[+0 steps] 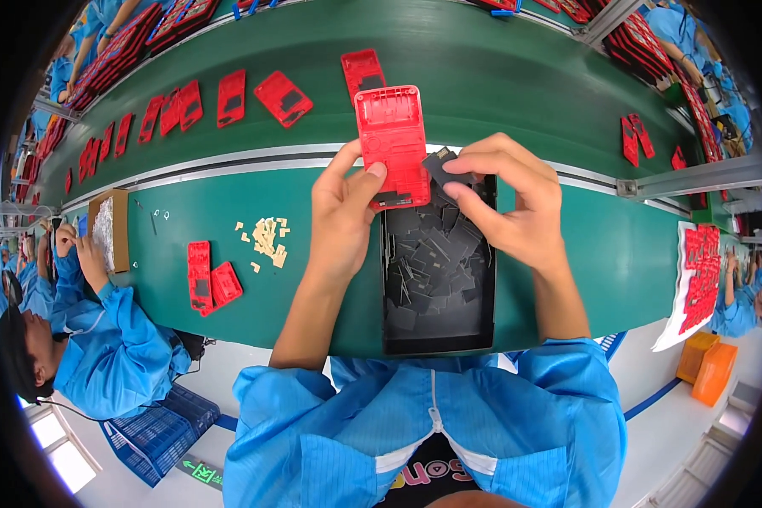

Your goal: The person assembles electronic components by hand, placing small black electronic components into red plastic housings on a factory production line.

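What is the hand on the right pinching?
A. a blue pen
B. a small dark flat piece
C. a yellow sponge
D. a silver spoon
B: the right hand pinches a small dark flat piece beside the red plastic panel held by the left hand, above the black tray of similar dark pieces.

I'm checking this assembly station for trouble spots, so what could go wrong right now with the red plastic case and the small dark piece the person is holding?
The left hand holds the red case only by its lower edge, above the black tray, so it might tip or drop into the loose dark pieces there. The right hand pinches the small dark piece at its fingertips, so it could slip. More red cases lie close to the table edge and might get knocked off.
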`<action>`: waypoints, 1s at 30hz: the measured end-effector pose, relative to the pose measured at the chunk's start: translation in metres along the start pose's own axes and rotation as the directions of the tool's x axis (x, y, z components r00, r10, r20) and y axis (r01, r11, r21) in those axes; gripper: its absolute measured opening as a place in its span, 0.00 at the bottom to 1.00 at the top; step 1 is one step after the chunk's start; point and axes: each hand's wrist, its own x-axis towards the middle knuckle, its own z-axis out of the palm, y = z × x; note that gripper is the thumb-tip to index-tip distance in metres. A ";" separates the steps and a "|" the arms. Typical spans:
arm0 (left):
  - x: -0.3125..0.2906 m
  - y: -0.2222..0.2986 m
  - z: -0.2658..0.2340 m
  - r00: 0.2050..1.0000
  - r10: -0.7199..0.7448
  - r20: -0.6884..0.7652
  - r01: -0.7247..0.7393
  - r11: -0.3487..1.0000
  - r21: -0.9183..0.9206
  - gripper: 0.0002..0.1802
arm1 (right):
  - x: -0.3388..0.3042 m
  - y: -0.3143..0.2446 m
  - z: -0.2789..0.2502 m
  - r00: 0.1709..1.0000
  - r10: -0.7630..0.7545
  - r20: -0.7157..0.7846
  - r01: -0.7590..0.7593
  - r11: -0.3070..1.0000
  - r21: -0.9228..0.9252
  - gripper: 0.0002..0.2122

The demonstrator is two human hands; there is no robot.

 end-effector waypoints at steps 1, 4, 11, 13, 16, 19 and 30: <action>0.000 0.003 0.003 1.000 0.003 0.016 -0.002 0.999 -0.045 0.20 | 0.002 -0.001 0.000 0.997 -0.068 -0.025 0.067 0.998 -0.018 0.14; 0.003 0.012 0.012 0.999 0.043 0.028 -0.041 0.997 -0.059 0.18 | 0.007 -0.008 -0.003 0.999 -0.010 -0.033 0.012 0.996 0.093 0.15; 0.010 0.020 0.033 0.985 0.143 0.097 -0.142 0.990 -0.018 0.19 | 0.012 -0.020 -0.009 0.906 0.394 -0.153 -0.295 0.848 0.441 0.07; 0.009 0.022 0.039 0.979 0.189 0.080 -0.191 0.981 0.025 0.19 | 0.012 -0.020 -0.011 0.882 0.443 -0.161 -0.306 0.797 0.520 0.06; 0.006 0.025 0.046 0.976 0.201 0.089 -0.206 0.977 0.053 0.19 | 0.012 -0.023 -0.014 0.864 0.464 -0.195 -0.291 0.777 0.558 0.06; 0.005 0.023 0.049 0.979 0.191 0.077 -0.199 0.974 0.109 0.18 | 0.011 -0.027 -0.012 0.848 0.495 -0.190 -0.318 0.762 0.564 0.06; -0.001 0.020 0.048 0.976 0.196 0.097 -0.201 0.979 0.041 0.17 | 0.003 -0.014 0.002 0.903 0.325 -0.282 -0.176 0.877 0.447 0.07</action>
